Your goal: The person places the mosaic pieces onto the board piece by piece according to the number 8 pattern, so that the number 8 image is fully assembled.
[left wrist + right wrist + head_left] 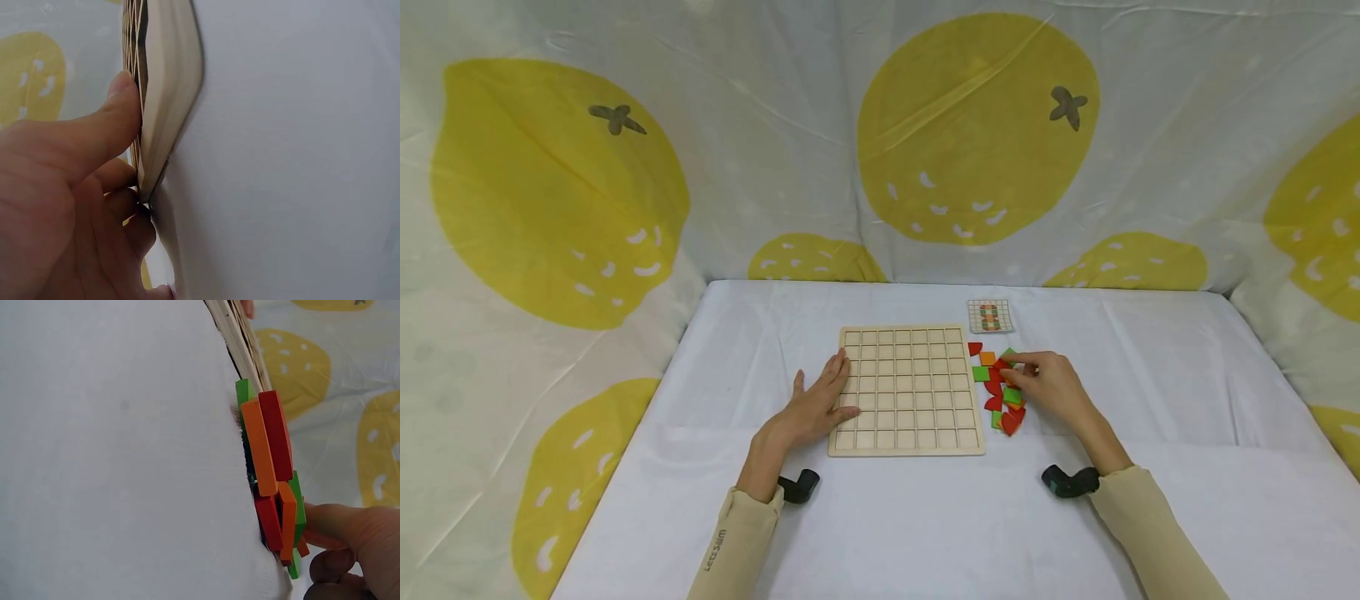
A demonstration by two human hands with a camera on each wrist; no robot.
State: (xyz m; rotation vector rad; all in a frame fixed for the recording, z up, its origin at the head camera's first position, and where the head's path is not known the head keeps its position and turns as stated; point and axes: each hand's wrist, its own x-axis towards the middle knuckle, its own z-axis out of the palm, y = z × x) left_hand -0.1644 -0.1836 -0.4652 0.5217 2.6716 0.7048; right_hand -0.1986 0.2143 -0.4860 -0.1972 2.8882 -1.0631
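A square wooden board (pixel 906 392) with a grid of shallow cells lies flat on the table. My left hand (pixel 814 407) rests on its left edge, fingers spread; in the left wrist view the thumb (pixel 119 115) lies over the board's rim. Just right of the board is a loose pile of flat red, orange and green pieces (pixel 993 389), some square, some with a curved side. My right hand (pixel 1051 385) is at this pile, thumb and index fingertips close together at a red piece (pixel 1000 364). I cannot tell whether they pinch it. Stacked pieces (pixel 267 450) hide those fingertips in the right wrist view.
A small card (pixel 990 317) printed with a coloured grid pattern lies behind the pile. White cloth (pixel 1150 375) covers the table. A hanging with large yellow lemons (pixel 977 125) closes off the back and sides. Each wrist carries a black camera mount (pixel 1070 482).
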